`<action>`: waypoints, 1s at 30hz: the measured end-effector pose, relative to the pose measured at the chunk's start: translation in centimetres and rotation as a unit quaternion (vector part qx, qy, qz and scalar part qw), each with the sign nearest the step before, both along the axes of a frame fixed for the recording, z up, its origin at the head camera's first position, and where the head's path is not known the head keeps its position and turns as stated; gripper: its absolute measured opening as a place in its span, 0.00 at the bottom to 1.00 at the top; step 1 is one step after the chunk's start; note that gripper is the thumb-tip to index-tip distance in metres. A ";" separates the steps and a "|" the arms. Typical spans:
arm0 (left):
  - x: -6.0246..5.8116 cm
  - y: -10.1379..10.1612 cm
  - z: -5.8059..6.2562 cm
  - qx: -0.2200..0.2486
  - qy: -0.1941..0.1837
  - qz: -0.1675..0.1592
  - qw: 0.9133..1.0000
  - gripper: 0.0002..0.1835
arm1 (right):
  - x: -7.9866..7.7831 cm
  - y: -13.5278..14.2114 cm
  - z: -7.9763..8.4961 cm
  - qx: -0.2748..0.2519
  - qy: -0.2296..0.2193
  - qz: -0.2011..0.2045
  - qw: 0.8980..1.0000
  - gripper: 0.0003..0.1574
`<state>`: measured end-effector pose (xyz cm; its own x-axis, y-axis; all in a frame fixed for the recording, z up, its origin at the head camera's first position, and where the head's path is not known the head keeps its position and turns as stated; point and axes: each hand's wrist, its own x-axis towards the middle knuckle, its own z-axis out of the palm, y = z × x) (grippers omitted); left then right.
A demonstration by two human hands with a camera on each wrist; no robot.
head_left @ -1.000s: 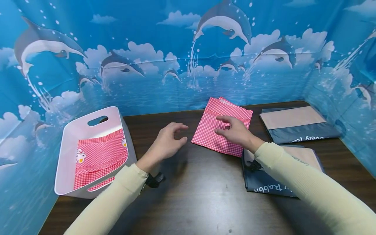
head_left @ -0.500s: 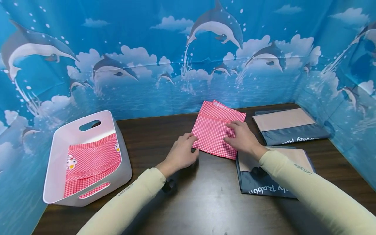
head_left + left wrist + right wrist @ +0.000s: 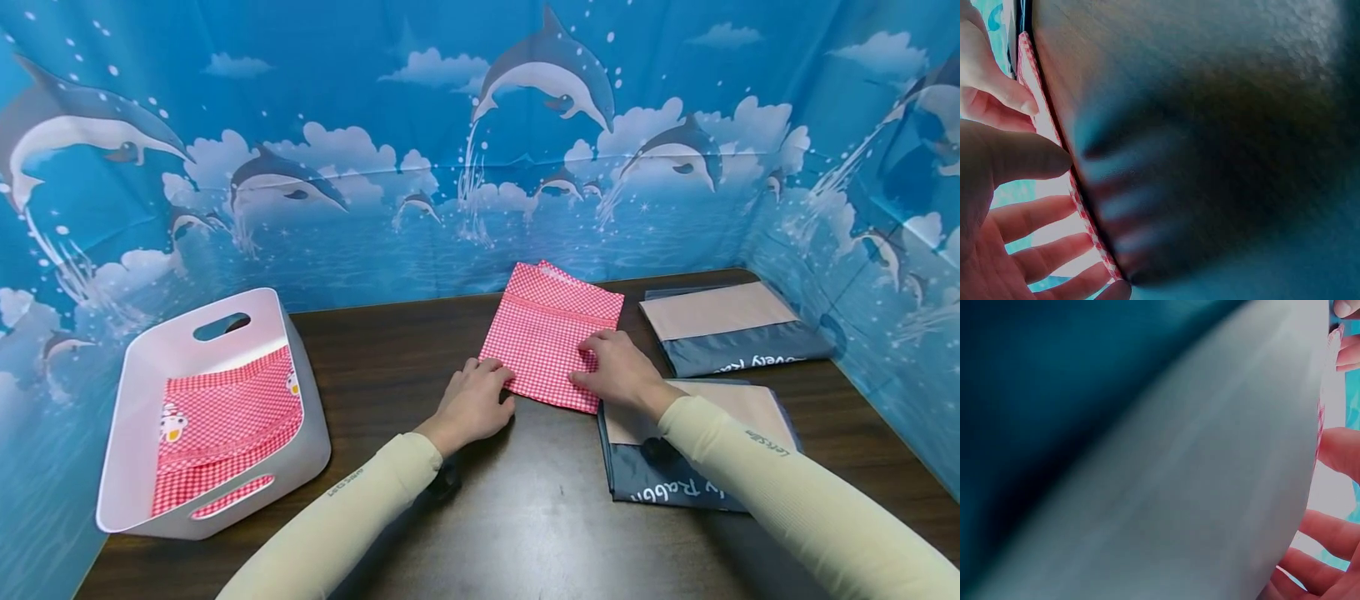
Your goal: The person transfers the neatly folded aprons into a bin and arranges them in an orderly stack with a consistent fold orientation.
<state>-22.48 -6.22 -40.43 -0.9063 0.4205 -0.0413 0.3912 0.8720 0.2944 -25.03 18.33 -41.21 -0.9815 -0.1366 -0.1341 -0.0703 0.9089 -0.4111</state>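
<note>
A red-and-white checked fabric piece (image 3: pixel 551 337), flat with a seam across its upper part, lies at the middle back of the table. My left hand (image 3: pixel 472 400) rests its fingertips on the near left corner, thumb apart from them. In the left wrist view these fingers (image 3: pixel 1054 250) are spread along the fabric's edge. My right hand (image 3: pixel 618 367) touches the right side with fingertips and thumb, loosely bent. Its fingers (image 3: pixel 1329 531) show spread in the right wrist view. Under that forearm lies a folded dark-blue and beige piece (image 3: pixel 705 408) with white lettering, partly hidden.
A white basket (image 3: pixel 303 442) with handle holes stands at left, holding red checked fabric (image 3: pixel 225 408). Another dark-blue and beige folded piece (image 3: pixel 727 321) lies at the back right. A dolphin-printed curtain (image 3: pixel 360 242) borders the brown table (image 3: pixel 397 350).
My left hand has moved right and forward onto the fabric's corner. My right hand has lowered to the fabric's right side. The head view has shifted slightly.
</note>
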 end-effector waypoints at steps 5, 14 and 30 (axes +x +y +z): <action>0.1 -0.4 0.0 -0.008 0.001 0.001 1.000 0.22 | -0.1 -0.3 0.1 0.000 -0.005 0.006 1.000 0.40; 2.0 -1.8 0.3 -0.031 0.023 -0.015 0.999 0.20 | 0.1 -1.4 -0.1 0.001 -0.001 0.037 0.999 0.38; 7.3 -5.5 0.3 -0.049 0.059 -0.016 0.997 0.16 | 1.2 -4.1 0.5 0.013 0.029 0.162 0.986 0.33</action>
